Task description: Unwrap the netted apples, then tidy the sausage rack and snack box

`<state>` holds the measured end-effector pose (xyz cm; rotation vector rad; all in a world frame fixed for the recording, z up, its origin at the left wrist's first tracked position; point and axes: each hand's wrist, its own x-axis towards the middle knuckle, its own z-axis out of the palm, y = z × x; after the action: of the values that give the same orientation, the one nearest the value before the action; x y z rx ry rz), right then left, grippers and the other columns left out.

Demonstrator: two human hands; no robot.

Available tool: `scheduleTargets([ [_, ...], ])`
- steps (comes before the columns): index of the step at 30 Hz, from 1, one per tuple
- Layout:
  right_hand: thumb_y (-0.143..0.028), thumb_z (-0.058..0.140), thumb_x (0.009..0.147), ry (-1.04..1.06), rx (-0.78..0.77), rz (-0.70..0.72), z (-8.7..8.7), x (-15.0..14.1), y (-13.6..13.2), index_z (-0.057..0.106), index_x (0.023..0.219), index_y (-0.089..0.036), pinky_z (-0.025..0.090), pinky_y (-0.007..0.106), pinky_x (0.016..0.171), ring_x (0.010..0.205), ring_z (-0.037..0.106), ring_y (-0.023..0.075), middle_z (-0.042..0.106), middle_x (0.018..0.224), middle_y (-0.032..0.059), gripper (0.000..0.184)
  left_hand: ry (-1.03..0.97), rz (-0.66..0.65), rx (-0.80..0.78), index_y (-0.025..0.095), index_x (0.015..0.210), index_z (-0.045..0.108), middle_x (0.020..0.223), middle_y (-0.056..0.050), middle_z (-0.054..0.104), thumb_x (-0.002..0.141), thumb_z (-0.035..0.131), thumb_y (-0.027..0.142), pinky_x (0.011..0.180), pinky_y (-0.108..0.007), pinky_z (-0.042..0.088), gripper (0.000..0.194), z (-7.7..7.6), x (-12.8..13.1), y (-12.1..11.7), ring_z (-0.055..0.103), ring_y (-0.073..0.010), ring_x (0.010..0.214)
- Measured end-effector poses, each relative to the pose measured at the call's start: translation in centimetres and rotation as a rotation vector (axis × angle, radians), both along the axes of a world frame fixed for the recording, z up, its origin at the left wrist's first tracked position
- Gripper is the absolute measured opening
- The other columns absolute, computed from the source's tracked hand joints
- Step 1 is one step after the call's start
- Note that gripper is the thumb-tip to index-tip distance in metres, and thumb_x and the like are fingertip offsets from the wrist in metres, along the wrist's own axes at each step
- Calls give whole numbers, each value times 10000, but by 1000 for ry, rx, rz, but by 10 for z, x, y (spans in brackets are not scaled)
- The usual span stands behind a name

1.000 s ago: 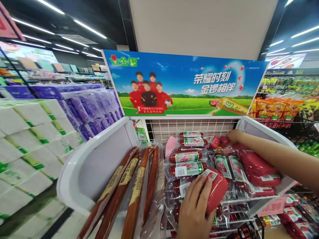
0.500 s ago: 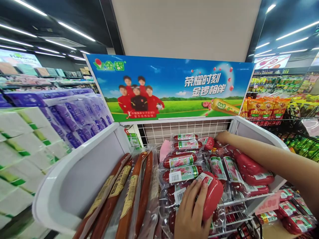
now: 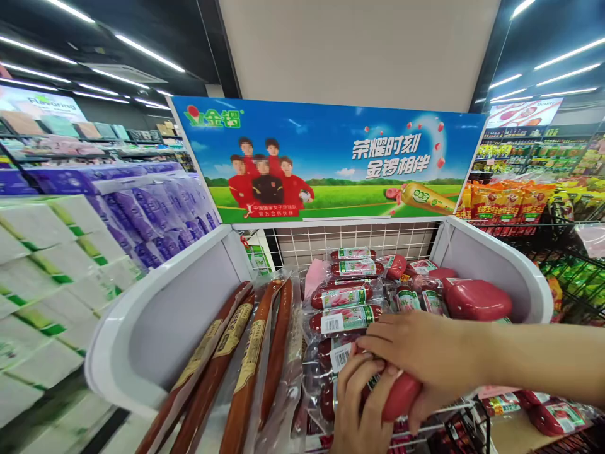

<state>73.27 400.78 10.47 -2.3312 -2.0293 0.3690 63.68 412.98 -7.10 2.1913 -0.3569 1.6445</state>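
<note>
Both hands grip one red plastic-wrapped sausage pack [image 3: 401,396] at the front of a white display bin [image 3: 155,328]. My left hand [image 3: 359,413] comes up from below with its fingers curled over the pack's left end. My right hand [image 3: 420,353] reaches in from the right and lies over the top of the pack, fingers wrapped round it. Behind them lie several short red sausages with green labels [image 3: 347,296] and a large red pack [image 3: 477,301] at the back right.
Several long brown sausages [image 3: 246,359] in clear wrap lean in the bin's left half. A blue advertising board [image 3: 326,161] stands behind the bin. White and purple tissue packs [image 3: 70,252] fill shelves at left. More red sausage packs [image 3: 553,416] lie lower right.
My right hand has drawn back from the far rear of the bin and come down onto the red pack that my left hand was holding. The view tilted slightly.
</note>
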Motion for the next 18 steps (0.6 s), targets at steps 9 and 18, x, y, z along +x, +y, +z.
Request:
scheduleTargets([
  [9, -320, 829, 620, -452, -99, -462, 22, 144, -35, 536, 1317, -129, 480, 427, 947, 1132, 611, 359, 631, 1267, 186, 780, 84, 92, -77, 90, 1337, 403, 1396, -246, 471, 911, 654, 214, 1075, -520, 469, 510, 4, 0, -9, 409, -333, 1405],
  [18, -168, 741, 721, -518, -291, -709, -21, 257, -42, 679, 1091, -173, 486, 376, 865, 1102, 641, 330, 694, 1154, 139, 375, 97, 127, -38, 94, 1311, 437, 1430, -239, 453, 913, 650, 220, 1079, -499, 461, 468, 2, 2, -9, 388, -326, 1426],
])
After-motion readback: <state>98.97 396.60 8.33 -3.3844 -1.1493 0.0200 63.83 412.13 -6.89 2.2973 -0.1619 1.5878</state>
